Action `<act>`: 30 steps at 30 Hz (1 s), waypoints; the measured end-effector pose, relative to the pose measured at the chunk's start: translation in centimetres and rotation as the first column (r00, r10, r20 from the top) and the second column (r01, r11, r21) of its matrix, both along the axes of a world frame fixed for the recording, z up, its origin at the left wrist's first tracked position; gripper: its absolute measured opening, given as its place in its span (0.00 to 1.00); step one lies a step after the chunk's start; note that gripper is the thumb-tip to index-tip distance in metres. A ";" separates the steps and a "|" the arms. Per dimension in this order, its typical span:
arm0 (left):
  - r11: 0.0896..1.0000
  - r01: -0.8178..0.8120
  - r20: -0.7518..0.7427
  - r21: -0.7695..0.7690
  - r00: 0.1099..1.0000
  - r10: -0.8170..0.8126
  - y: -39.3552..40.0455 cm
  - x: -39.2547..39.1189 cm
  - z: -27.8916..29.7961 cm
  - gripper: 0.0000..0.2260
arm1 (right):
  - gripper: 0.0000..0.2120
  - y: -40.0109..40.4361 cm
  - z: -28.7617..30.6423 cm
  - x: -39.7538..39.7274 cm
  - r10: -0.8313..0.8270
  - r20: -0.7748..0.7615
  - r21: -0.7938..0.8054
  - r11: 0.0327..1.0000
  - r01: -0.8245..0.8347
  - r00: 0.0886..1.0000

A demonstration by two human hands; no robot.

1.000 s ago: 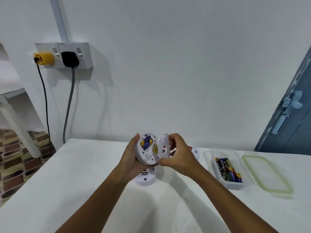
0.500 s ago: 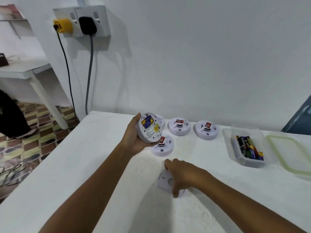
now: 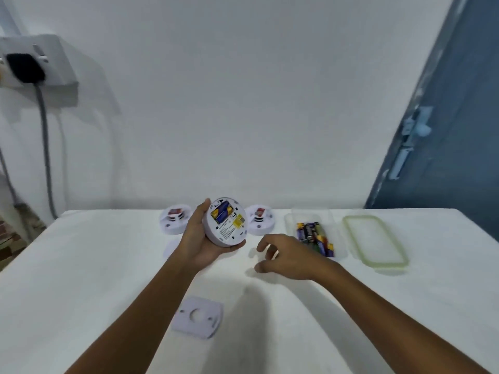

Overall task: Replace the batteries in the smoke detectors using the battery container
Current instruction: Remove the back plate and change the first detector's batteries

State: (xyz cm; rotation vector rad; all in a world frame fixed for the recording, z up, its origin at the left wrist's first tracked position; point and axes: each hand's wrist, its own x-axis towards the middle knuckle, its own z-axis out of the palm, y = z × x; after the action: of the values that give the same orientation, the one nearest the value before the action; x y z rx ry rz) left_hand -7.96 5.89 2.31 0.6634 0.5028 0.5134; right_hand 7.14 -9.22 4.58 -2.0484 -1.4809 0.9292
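The left hand point(image 3: 201, 238) grips a round white detector point(image 3: 225, 222) above the counter point(image 3: 94, 265), thumb along its far-left edge and fingers curled under its near edge; the detector is tilted with its back toward the camera, showing a battery point(image 3: 222, 211) seated in its open bay and a yellow label point(image 3: 239, 222) beside it. The right hand point(image 3: 289, 259) holds nothing; its fingers are loosely spread and slightly bent, hovering low over the counter just right of the held detector and just left of the container point(image 3: 314, 238); whether the fingertips touch the counter cannot be told. The clear container stands open near the back edge of the counter, with a jumble of batteries point(image 3: 314, 234) lying in it; its lid point(image 3: 374, 241), clear with a green rim, lies flat just to its right. Two more detectors rest on the counter by the wall; one point(image 3: 174, 218) to the left of the held one, another point(image 3: 260, 220) to its right, each with a red mark on top. Part of a pale disc point(image 3: 171, 248) shows on the counter behind the left wrist; what it is cannot be told. A flat white plate point(image 3: 198, 317) with a round hole lies on the counter near the camera, between the forearms. On the wall at left a black plug point(image 3: 25, 67) sits in a socket point(image 3: 54, 63); a blue door point(image 3: 445, 130) stands at right.
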 end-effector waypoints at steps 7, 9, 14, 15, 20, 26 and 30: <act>0.989 0.149 0.066 -0.014 0.987 -0.148 -7.0 13.5 0.8 0.25 | 0.09 -6.9 2.0 12.7 -0.203 -0.045 0.153 0.966 0.207 0.978; 0.988 0.153 0.095 -0.025 0.984 -0.150 -9.0 16.8 0.8 0.24 | 0.09 -8.6 1.9 15.6 -0.231 -0.029 0.201 0.952 0.232 0.973; 0.985 0.145 0.135 -0.098 0.982 -0.131 -13.4 22.8 0.8 0.23 | 0.12 -10.8 1.0 19.7 -0.278 -0.085 0.367 0.884 0.289 0.957; 0.986 0.127 0.144 -0.109 0.983 -0.111 -14.0 23.7 0.7 0.23 | 0.13 -11.0 0.8 20.2 -0.284 -0.100 0.387 0.872 0.300 0.954; 0.992 0.055 0.123 -0.118 0.992 -0.040 -15.4 26.3 0.5 0.23 | 0.15 -10.3 0.2 22.3 -0.297 -0.146 0.484 0.811 0.330 0.944; 0.994 0.047 0.020 -0.101 0.999 -0.046 -15.4 26.8 0.6 0.23 | 0.29 -8.8 0.1 23.5 -0.130 -0.217 0.508 0.831 0.226 0.967; 0.992 0.102 -0.075 -0.069 0.991 -0.107 -14.6 26.7 0.7 0.28 | 0.51 -8.7 0.6 24.4 0.119 0.032 0.332 0.935 -0.123 0.992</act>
State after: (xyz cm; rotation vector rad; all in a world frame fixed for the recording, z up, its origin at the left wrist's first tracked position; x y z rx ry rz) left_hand 18.69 -8.70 2.98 0.6458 0.5534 0.3714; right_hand 31.50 -17.87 5.18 -1.7363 -1.6586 0.6557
